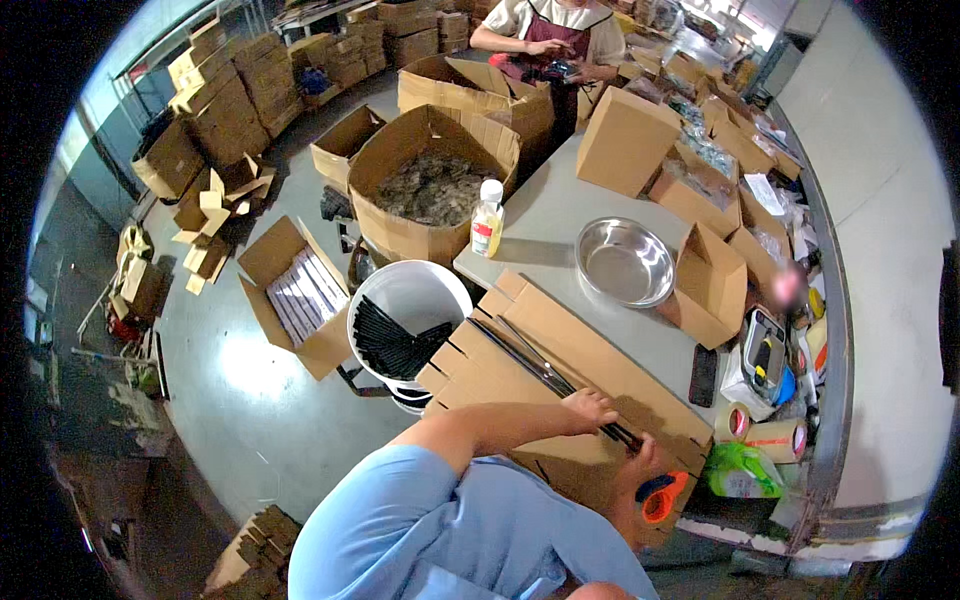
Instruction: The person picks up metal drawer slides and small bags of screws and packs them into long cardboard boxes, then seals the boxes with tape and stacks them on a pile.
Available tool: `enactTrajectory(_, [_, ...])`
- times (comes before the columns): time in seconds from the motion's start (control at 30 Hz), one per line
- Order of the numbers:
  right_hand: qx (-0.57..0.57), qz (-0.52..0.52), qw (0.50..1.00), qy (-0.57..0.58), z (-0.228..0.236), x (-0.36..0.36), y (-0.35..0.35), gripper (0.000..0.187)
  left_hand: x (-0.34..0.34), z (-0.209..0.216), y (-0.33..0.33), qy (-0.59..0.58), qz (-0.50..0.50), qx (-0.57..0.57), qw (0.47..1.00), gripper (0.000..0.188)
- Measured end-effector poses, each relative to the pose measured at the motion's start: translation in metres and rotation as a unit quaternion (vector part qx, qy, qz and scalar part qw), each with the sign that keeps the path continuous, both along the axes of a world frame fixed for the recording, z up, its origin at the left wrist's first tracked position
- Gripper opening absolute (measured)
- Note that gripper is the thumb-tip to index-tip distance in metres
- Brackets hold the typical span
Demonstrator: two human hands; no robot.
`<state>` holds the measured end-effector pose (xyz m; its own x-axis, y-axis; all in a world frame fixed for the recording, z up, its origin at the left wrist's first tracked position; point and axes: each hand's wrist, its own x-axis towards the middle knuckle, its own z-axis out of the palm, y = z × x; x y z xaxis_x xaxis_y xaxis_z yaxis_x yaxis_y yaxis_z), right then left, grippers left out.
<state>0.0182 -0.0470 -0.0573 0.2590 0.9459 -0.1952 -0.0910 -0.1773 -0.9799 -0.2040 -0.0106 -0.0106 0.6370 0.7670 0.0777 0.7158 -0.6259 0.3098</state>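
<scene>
Several long, thin black rods (535, 366) lie slantwise over a flattened cardboard sheet (610, 345) on the table. My left hand (592, 410) is closed around them close to their near end. Just beyond it, at that near end, my right hand (648, 458) has its fingers bent against the rods. Beside my right wrist rests an orange and dark blue tape dispenser (660, 497). A white bucket (455, 285) left of the sheet contains more black rods (395, 345). What my palms cover is hidden.
On the grey table (545, 235) stand a steel bowl (626, 262), a bottle of yellowish liquid (487, 222) and a black phone (703, 375). Tape rolls (775, 440) and cartons (710, 285) line the right side. Large cartons (435, 235) stand beyond the bucket; a co-worker (560, 40) stands behind.
</scene>
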Motion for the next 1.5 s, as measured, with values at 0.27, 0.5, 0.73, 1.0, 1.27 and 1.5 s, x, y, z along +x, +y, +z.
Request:
enactTrajectory(0.27, [0.078,0.177,0.782,-0.592,-0.012,-0.03,-0.008,0.078,-0.113,-0.014,-0.018,0.048,0.404,-0.087,0.909,0.101])
enactTrajectory(0.5, [0.069,0.16,0.702,-0.69,-0.016,-0.041,0.009,0.074,-0.19,-0.075,0.012,-0.008,0.445,-0.029,0.895,0.098])
enactTrajectory(0.73, [0.086,0.141,0.696,-0.699,-0.023,-0.032,0.008,0.064,-0.195,-0.057,-0.002,-0.257,0.344,-0.044,0.902,0.08])
enactTrajectory(1.0, [-0.041,0.168,0.654,-0.736,0.022,-0.16,-0.023,0.057,-0.478,-0.075,-0.07,-0.283,0.754,0.19,0.562,0.029])
enactTrajectory(1.27, [-0.039,0.166,0.729,-0.663,0.006,-0.246,-0.025,0.056,-0.573,-0.223,-0.121,-0.132,0.738,-0.362,0.554,0.047])
enactTrajectory(1.5, [-0.067,0.128,0.755,-0.64,-0.012,-0.232,-0.029,0.06,-0.565,-0.191,-0.116,-0.203,0.869,-0.178,0.414,0.037])
